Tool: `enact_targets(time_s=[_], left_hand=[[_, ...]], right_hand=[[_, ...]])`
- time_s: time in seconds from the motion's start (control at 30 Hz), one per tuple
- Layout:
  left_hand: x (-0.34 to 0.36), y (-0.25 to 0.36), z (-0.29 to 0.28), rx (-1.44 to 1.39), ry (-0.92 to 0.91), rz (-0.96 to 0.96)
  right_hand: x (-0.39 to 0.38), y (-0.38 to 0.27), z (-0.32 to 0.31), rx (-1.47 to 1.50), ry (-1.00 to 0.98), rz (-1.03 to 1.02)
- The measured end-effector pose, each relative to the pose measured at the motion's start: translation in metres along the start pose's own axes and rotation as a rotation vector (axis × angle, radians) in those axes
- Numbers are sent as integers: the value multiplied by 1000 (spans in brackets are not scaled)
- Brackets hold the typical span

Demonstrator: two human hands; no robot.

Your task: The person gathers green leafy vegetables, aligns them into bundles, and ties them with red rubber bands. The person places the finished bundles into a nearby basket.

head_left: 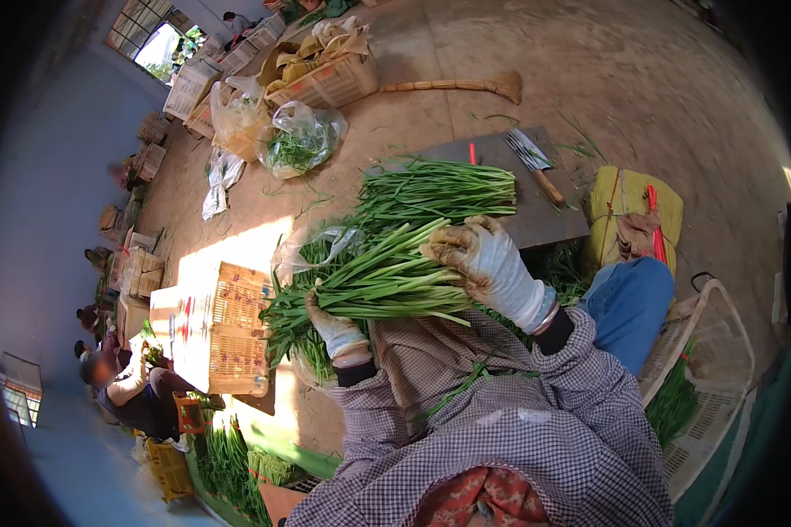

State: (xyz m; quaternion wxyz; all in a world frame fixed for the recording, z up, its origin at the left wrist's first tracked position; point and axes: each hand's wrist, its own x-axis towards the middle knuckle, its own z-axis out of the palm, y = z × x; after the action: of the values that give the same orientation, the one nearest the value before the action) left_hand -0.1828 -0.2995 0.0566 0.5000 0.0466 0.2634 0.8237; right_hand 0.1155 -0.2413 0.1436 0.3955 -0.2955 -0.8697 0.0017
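Note:
A loose bunch of garlic chives (387, 285) lies across my lap area, held in both gloved hands. My left hand (334, 329), in a soiled white glove, grips the bunch from below near its leafy end, thumb on top. My right hand (479, 259), its glove stained brown at the fingers, is closed at the other end of the stems; its fingertips partly hide what they grip. Just beyond, a second pile of garlic chives (439, 189) rests on a dark board (536, 224). A clear plastic bag (325, 246) with greens sits beside the held bunch.
On the board lie a knife (549, 184) with a wooden handle and a red stick (472, 154). A yellow bundle (633, 211) stands at right, a crate (703, 378) nearer me. Plastic crates (237, 329) stand left, near a seated person (141, 386). A broom (466, 86) lies beyond.

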Motion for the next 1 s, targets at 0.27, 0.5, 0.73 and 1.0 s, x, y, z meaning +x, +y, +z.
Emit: enact_targets(time_s=[0.27,0.5,0.73,1.0], left_hand=[[-8,-7,-1,238,131,208],[9,0,-17,10,-31,32],[23,3,-38,-199,-214,-24],[0,3,-3,-183,-160,6]], right_hand=[[-26,23,14,441,424,668],[-3,14,6,76,-97,25],[13,17,-2,573,312,364],[34,8,18,-32,-200,-39]])
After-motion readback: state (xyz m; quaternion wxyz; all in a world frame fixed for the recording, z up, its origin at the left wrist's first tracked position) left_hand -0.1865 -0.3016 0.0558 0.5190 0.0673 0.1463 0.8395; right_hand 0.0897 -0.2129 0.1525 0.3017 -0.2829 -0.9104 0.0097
